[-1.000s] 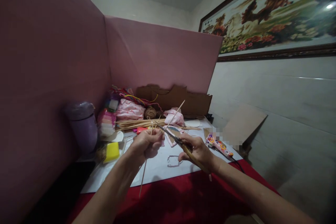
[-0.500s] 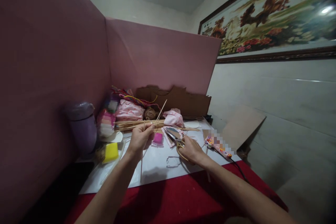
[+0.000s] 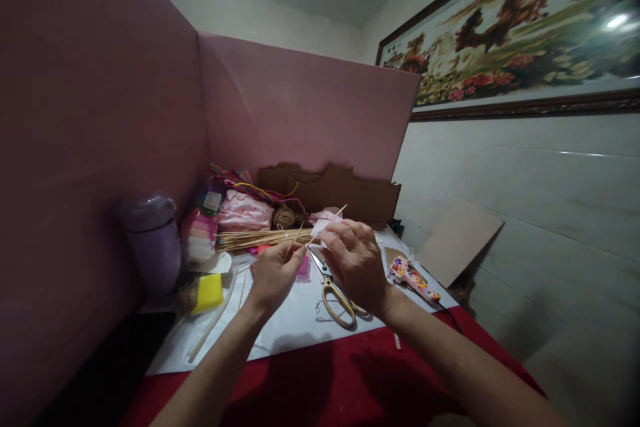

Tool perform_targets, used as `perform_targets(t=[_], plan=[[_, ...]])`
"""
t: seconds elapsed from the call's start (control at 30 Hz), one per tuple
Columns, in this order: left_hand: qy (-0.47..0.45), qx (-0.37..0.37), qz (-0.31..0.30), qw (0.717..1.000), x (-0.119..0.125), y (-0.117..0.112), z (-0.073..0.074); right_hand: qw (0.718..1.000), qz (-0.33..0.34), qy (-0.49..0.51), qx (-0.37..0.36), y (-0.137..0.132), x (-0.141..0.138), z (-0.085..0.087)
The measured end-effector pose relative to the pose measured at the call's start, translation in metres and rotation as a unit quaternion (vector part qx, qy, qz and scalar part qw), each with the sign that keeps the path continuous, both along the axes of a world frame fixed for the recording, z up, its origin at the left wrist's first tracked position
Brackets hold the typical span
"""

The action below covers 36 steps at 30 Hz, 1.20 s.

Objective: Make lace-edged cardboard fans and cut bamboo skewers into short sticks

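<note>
Left hand [image 3: 273, 277] and right hand [image 3: 356, 263] pinch a thin stick [image 3: 334, 215], fingers closed tight on it, just above the scissors [image 3: 334, 290] on the counter [image 3: 295, 330]. I'd grip close together, keep it steady, avoid snapping.

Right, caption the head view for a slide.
Left hand and right hand pinch sticks above scissors on white paper.

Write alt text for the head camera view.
Two bare hands, left hand and right hand, pinch thin wooden sticks above a white sheet on a red table. Gold-handled scissors lie below them, a stick bundle behind, a patterned glue gun to the right.
</note>
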<state>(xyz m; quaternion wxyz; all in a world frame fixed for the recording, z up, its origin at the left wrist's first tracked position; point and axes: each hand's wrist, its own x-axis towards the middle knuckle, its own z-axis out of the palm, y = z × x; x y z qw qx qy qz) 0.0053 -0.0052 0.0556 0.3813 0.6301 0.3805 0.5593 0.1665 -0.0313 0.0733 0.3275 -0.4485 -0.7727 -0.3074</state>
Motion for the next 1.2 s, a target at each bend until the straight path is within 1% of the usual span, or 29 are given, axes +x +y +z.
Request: perform_targets(t=[0.07,0.13,0.2,0.27,0.37,0.5,0.67,0.73,0.8,0.87,0.9,0.93,0.97,1.0,1.03,1.07,1.1,1.13,1.17,1.2], plan=[[0.092,0.070,0.041,0.992,-0.001,-0.001,-0.002,0.999,0.043,-0.027,0.021,0.003,0.003,0.008],[0.191,0.125,0.079,0.970,-0.002,-0.002,-0.003,0.997,0.061,-0.055,0.007,0.009,0.006,0.011],[0.269,0.156,0.106,0.944,-0.002,-0.003,-0.003,0.995,0.073,-0.075,-0.010,0.014,0.009,0.011],[0.322,0.169,0.122,0.923,-0.002,-0.004,-0.002,0.993,0.078,-0.082,-0.023,0.017,0.012,0.010],[0.364,0.174,0.137,0.905,-0.002,-0.005,-0.001,0.993,0.076,-0.085,-0.037,0.020,0.014,0.009],[0.393,0.172,0.148,0.891,-0.002,-0.005,-0.001,0.991,0.076,-0.100,-0.055,0.024,0.016,0.011],[0.409,0.162,0.150,0.885,-0.001,-0.004,-0.003,0.989,0.079,-0.101,-0.073,0.026,0.013,0.013],[0.412,0.152,0.152,0.886,0.000,-0.004,-0.004,0.989,0.065,-0.108,-0.083,0.023,0.007,0.011],[0.414,0.134,0.163,0.886,0.000,-0.004,-0.006,0.989,0.033,-0.112,-0.091,0.018,-0.001,0.008],[0.398,0.116,0.170,0.894,0.000,-0.002,-0.007,0.990,0.013,-0.099,-0.103,0.016,-0.005,0.006],[0.374,0.109,0.160,0.907,0.000,-0.001,-0.007,0.990,0.021,-0.080,-0.118,0.017,-0.005,0.006],[0.335,0.101,0.132,0.927,-0.001,0.000,-0.006,0.987,0.046,-0.051,-0.144,0.020,-0.003,0.006],[0.284,0.087,0.083,0.951,-0.002,0.002,-0.005,0.980,0.084,-0.011,-0.181,0.025,0.003,0.007],[0.224,0.061,0.021,0.972,-0.004,0.003,-0.003,0.964,0.130,0.038,-0.227,0.031,0.010,0.008],[0.160,0.024,-0.044,0.986,-0.006,0.004,-0.001,0.940,0.171,0.090,-0.282,0.039,0.020,0.009],[0.095,-0.020,-0.102,0.990,-0.008,0.005,0.001,0.916,0.189,0.141,-0.323,0.048,0.030,0.009],[0.033,-0.063,-0.145,0.987,-0.010,0.006,0.003,0.903,0.179,0.190,-0.343,0.056,0.041,0.008],[-0.022,-0.099,-0.171,0.980,-0.012,0.006,0.005,0.901,0.133,0.229,-0.342,0.064,0.051,0.004],[-0.071,-0.126,-0.183,0.973,-0.013,0.007,0.007,0.906,0.047,0.249,-0.339,0.071,0.060,-0.001],[-0.113,-0.141,-0.187,0.966,-0.014,0.008,0.009,0.905,-0.049,0.238,-0.350,0.077,0.068,-0.008]])
